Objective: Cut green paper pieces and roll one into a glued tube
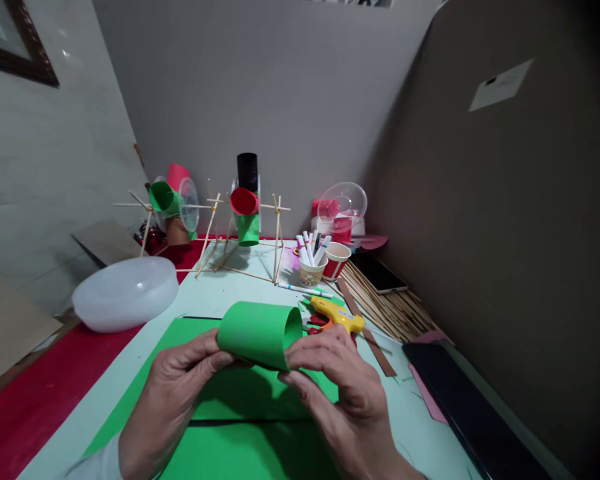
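A rolled green paper tube lies sideways between my two hands, its open end facing right. My left hand pinches the tube's left end between thumb and fingers. At the right end, my right hand has its fingertips on the lower rim, with the thumb underneath. Beneath the tube, green paper sheets with dark strips cover the near table. Just beyond the right hand lies a yellow glue gun, next to red-handled scissors or pliers that are partly hidden.
Stick frames carrying coloured paper tubes stand at the back. A white bowl sits left. A cup of markers, a red-and-white cup, thin wooden sticks, a phone and a long black object line the right.
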Available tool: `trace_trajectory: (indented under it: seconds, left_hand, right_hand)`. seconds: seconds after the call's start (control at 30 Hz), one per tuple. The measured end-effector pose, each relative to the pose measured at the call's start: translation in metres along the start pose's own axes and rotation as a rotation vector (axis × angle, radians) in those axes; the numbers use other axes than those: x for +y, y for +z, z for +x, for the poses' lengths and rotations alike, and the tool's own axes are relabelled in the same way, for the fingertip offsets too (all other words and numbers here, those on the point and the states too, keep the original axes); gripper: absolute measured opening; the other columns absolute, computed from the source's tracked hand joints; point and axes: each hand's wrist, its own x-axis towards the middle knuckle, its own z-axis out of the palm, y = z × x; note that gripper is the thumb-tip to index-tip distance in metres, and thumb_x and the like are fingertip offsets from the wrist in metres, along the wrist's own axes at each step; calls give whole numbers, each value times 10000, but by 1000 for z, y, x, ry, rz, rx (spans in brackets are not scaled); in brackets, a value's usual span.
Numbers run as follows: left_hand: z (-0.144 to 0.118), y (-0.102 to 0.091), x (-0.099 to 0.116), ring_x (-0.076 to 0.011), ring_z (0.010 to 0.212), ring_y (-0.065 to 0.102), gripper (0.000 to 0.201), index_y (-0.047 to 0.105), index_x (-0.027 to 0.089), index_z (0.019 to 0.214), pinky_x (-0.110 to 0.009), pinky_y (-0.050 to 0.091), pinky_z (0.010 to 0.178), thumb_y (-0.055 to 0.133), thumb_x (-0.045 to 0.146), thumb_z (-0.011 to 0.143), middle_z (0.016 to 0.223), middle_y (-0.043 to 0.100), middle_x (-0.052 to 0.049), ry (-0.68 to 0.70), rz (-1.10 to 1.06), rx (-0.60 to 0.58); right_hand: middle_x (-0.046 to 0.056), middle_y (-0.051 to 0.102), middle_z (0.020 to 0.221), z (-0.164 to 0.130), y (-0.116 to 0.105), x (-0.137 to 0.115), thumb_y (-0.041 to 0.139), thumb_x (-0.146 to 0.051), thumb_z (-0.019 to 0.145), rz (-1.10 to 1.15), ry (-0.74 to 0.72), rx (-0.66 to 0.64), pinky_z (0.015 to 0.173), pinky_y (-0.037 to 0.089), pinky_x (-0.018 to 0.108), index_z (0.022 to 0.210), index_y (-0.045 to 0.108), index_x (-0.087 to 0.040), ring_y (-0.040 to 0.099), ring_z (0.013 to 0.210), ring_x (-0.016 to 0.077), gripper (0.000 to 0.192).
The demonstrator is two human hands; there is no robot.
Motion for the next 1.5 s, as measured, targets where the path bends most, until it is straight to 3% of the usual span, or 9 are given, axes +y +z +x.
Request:
trace_trajectory:
  seconds: [0.17,0.27,0.43,0.57,0.83,0.93,1.17,1.37,1.5]
  left_hand:
    - [-6,-1,5,-191,822,656,39,786,294,742,-227,512,739,774,329,729,820,737,17,100,126,67]
    - [-11,-3,3,-192,802,663,73,775,322,705,-230,518,744,753,264,743,823,732,24,281,300,163]
    - [-21,-5,-1,-221,824,685,145,785,334,840,-275,540,765,704,220,802,921,749,-28,586,402,165]
    - [-29,-3,-1,-229,928,676,188,789,323,903,-280,521,808,628,230,874,1020,745,-76,612,450,177]
    - [-18,-4,1,-210,810,657,131,768,285,776,-267,511,744,661,249,842,865,722,-54,513,346,101]
    - [-7,-1,4,-178,673,597,212,692,227,599,-247,477,646,704,329,784,665,653,-21,274,343,127]
    - [4,10,-12,-162,548,662,404,583,156,676,-235,485,553,749,522,717,644,738,-86,-311,-126,-167]
    - [6,8,-26,-62,312,410,502,490,177,617,-167,288,341,760,599,657,396,534,41,-350,-116,-139]
    - [2,7,-18,-59,365,401,407,536,168,657,-172,306,381,739,516,711,429,504,61,-272,-35,-78]
  right_hand:
    - [46,694,803,-2,0,-2,626,-74,852,71,23,-35,699,526,277,851,660,-182,669,764,156,113]
    - [62,692,806,-2,1,-1,582,-70,866,93,39,-43,693,546,256,853,664,-179,676,770,158,137]
    - [52,720,879,-2,1,1,556,-68,872,77,15,-59,733,564,264,919,673,-232,689,813,171,208]
    - [43,720,901,-2,-1,3,550,-50,862,76,-38,-70,738,560,261,935,663,-250,690,835,176,241]
    - [46,704,857,-1,-1,5,578,-54,858,62,-50,-90,734,567,259,915,657,-230,694,821,177,202]
    - [48,708,836,-1,0,2,616,-84,865,36,-27,-64,713,568,248,889,657,-218,696,783,169,142]
    - [25,715,792,-3,3,4,650,-88,854,-74,-7,-8,668,546,200,870,634,-197,687,689,130,111]
    - [31,692,720,-4,6,2,626,-120,862,-120,9,-12,599,500,204,827,642,-159,646,627,124,54]
    - [-13,589,602,-6,6,3,626,-258,873,-58,274,-37,474,390,200,769,651,-165,508,506,98,142]
